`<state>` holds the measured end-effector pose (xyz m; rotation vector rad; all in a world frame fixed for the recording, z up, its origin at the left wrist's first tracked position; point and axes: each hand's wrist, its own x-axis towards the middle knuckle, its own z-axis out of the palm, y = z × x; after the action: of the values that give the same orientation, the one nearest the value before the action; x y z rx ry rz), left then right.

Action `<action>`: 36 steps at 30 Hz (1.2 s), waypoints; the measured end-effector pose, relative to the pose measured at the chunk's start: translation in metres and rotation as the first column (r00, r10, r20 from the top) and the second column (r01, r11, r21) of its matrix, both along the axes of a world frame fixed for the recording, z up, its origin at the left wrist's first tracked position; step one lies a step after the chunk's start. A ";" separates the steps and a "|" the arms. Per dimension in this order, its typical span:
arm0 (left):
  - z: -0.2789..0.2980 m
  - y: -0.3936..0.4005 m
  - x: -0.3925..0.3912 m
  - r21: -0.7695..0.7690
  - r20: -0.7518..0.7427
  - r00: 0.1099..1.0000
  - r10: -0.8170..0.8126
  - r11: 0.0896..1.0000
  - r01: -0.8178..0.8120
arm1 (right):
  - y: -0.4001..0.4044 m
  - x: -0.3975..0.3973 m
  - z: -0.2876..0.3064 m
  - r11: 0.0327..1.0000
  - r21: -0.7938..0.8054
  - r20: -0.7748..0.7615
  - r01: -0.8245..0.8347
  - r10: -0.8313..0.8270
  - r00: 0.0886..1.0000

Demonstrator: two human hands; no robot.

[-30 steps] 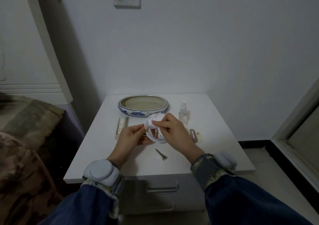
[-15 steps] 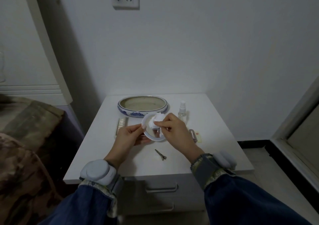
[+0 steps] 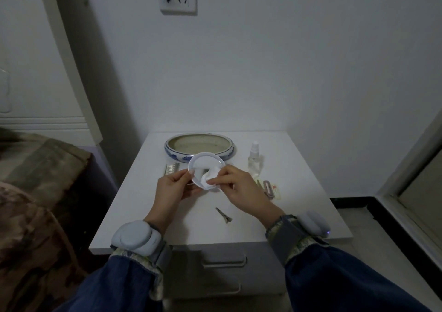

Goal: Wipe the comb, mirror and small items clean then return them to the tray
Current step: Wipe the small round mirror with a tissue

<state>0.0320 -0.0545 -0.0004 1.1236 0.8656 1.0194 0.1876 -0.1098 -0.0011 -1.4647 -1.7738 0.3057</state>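
Left hand: left hand [image 3: 172,187] pinches the left edge of the round mirror [image 3: 206,168] between thumb and fingers, holding it above the table
Right hand: right hand [image 3: 239,189] grips a crumpled white wipe [image 3: 208,182], fingers curled round it, pressing it on the mirror's lower right
Change: wipe sat at the mirror's upper part a second ago; now it is low on the glass, and the mirror is raised and tilted more toward the camera, overlapping the tray's front rim
Tray: blue-and-white oval tray [image 3: 222,155] at the back of the white table [image 3: 299,206]
Comb: comb [image 3: 171,169] lies left of the mirror, partly hidden
Other items: hair clip [image 3: 224,215] lies between the wrists; spray bottle [image 3: 254,162] stands right of the tray; small clip [image 3: 268,188] near the right hand
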 end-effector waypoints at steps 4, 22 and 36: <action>0.001 0.000 0.000 -0.019 0.024 0.998 -0.057 0.998 0.058 | 0.002 0.001 -0.001 0.997 0.033 -0.020 0.075 -0.074 0.997; -0.001 0.002 0.000 -0.007 0.012 1.000 0.029 1.000 -0.029 | 0.000 0.004 -0.002 1.000 0.009 -0.022 -0.002 0.002 1.000; -0.004 0.012 -0.003 -0.058 0.083 0.987 0.139 0.989 -0.134 | 0.002 0.012 0.000 0.924 -0.040 -0.306 0.381 -0.374 0.876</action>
<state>0.0286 -0.0427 -0.0041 0.9791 0.9034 1.1438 0.1992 -0.1077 -0.0013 -1.6120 -1.2081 0.2915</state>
